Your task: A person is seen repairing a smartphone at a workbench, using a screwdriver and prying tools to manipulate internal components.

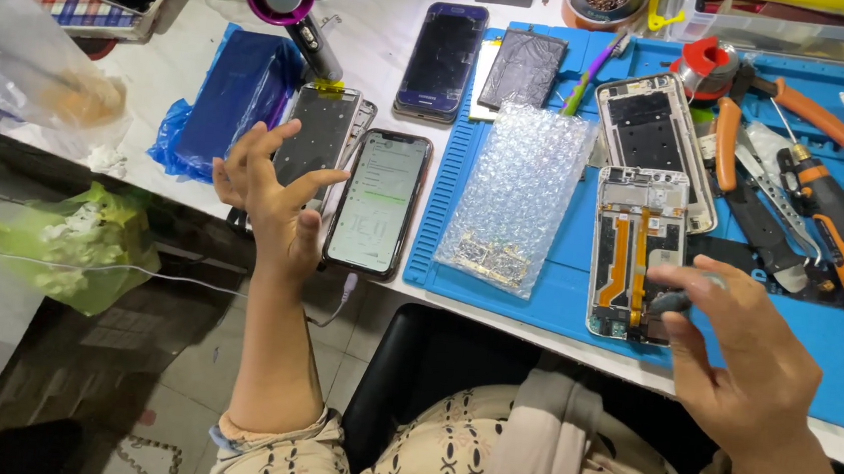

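Nearest, right hand (734,357): raised over the desk's near edge, palm down, fingers bent, pinching a small dark tool (673,301) whose tip rests at the lower end of the opened phone.
Opened phone (637,252): lies flat on the blue mat (548,297), back cover off, orange ribbon cables showing; its long axis runs near to far, lower end toward the person.
Left hand (270,190): forearm upright from the elbow, wrist bent, fingers spread wide and holding nothing, hovering just beside the lit phone.
Lit phone (378,201): on the white desk (379,13), screen up and glowing, long axis near to far, a cable at its near end.
Bubble wrap (515,199): on the mat between the lit phone and the opened phone.
Farther back: a second bare phone frame (655,145), orange-handled pliers (754,103), a dark phone (441,60).
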